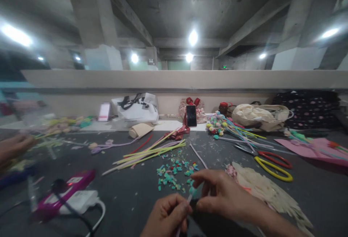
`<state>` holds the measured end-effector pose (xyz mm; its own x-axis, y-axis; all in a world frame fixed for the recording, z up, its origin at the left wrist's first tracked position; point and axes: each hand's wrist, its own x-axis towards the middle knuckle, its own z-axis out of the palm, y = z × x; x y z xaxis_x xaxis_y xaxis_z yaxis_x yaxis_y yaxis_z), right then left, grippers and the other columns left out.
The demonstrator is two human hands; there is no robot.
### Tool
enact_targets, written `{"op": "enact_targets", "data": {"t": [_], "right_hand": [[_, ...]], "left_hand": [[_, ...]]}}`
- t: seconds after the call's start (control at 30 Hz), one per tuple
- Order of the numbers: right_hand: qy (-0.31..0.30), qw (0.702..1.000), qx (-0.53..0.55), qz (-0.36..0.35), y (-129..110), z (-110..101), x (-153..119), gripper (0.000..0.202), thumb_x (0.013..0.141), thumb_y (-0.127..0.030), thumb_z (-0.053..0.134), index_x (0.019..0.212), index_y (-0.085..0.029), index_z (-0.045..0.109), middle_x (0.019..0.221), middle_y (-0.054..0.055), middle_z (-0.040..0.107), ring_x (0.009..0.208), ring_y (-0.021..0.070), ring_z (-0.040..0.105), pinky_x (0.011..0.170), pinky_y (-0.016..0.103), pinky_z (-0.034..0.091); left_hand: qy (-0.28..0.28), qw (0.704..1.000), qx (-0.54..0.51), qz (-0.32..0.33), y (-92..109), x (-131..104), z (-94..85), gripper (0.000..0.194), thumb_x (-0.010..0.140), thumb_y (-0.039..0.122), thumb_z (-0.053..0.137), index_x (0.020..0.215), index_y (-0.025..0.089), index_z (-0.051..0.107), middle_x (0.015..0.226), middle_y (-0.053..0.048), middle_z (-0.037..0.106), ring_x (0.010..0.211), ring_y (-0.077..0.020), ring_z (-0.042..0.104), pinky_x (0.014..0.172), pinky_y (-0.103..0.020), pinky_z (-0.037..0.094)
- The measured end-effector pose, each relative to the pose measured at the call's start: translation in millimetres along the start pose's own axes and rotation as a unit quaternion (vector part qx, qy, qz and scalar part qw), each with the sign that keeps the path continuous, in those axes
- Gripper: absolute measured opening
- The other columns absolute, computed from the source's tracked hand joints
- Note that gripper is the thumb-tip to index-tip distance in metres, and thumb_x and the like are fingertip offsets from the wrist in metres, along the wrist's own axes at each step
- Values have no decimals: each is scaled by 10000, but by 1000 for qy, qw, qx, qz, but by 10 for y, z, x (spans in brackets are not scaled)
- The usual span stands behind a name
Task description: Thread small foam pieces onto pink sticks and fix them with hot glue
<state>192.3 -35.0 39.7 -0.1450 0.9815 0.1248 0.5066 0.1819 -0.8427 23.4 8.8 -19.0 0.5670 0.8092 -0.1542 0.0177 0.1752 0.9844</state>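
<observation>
My left hand is closed, pinching a thin pale fuzzy stem between thumb and forefinger. A small teal fluffy piece sits at the stem's upper end. Just right of it, my right hand curves around the tip with thumb and forefinger apart; whether it touches the teal piece is unclear. Beyond both hands lies a scatter of small teal and coloured fuzzy bits. Another pale lilac stem lies on the dark table, its near end hidden behind my right hand.
Yellow and pale stems lie left of centre. Scissors with red and yellow handles and a whitish glove lie right. A magenta power strip with a white charger is at left. A phone stands behind. Another person's hand enters left.
</observation>
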Motion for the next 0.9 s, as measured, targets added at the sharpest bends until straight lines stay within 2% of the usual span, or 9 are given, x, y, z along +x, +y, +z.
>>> {"op": "enact_targets", "data": {"t": [0.07,0.13,0.2,0.27,0.4,0.6,0.67,0.73,0.9], "right_hand": [[59,997,-48,-4,-48,-234,-132,314,627,-214,592,941,-215,577,818,3,600,662,122,523,553,199,396],[117,992,-51,24,-18,-496,-291,206,681,-269,543,863,-189,597,677,-7,583,596,114,507,510,198,384],[134,987,-53,73,92,-715,-462,205,706,-326,511,818,-175,592,624,-11,553,538,108,484,447,195,354],[156,980,-74,100,243,-840,-624,198,718,-348,487,721,-172,577,562,-19,514,496,108,462,427,201,335],[150,962,-212,87,495,-776,-831,158,722,-318,480,673,-191,561,607,-3,544,564,129,487,519,222,348],[127,908,-387,97,648,-505,-808,130,655,-326,530,716,-214,549,714,23,578,626,168,504,551,247,307],[132,907,-386,104,661,-510,-790,161,699,-358,482,717,-213,551,707,32,587,629,176,511,548,251,303],[142,920,-350,105,652,-562,-798,216,745,-392,423,728,-218,551,697,25,589,625,170,514,541,244,305],[178,962,-180,104,619,-731,-894,247,793,-389,370,752,-199,522,636,-21,524,577,125,469,506,210,308]], "left_hand": [[12,1000,-18,-14,-4,-4,-7,310,584,452,579,546,158,488,333,66,464,275,-16,243,339,-163,130],[21,999,-39,-27,-4,-10,-10,304,576,445,588,553,167,469,339,66,480,255,-12,239,320,-153,125],[25,998,-55,-33,-1,-15,-9,316,547,448,609,554,168,461,339,66,488,247,-7,239,309,-143,123],[33,997,-57,-37,5,-19,-9,335,518,456,625,550,167,460,336,66,490,244,-5,245,301,-135,123],[55,997,-34,-33,29,-16,-9,368,492,488,627,536,166,455,335,65,491,239,-7,264,290,-129,138],[30,998,-50,-30,90,41,128,409,472,531,622,525,158,461,305,69,445,259,-6,249,311,-134,128],[8,998,-54,-36,108,64,224,404,483,527,619,529,154,471,307,61,449,270,-11,262,320,-137,136],[-8,997,-60,-41,133,76,323,384,504,508,619,531,150,481,317,53,461,277,-14,272,323,-140,141],[-27,992,-117,-30,286,80,565,279,613,393,595,538,135,518,409,30,525,339,-18,364,349,-119,221]]}}
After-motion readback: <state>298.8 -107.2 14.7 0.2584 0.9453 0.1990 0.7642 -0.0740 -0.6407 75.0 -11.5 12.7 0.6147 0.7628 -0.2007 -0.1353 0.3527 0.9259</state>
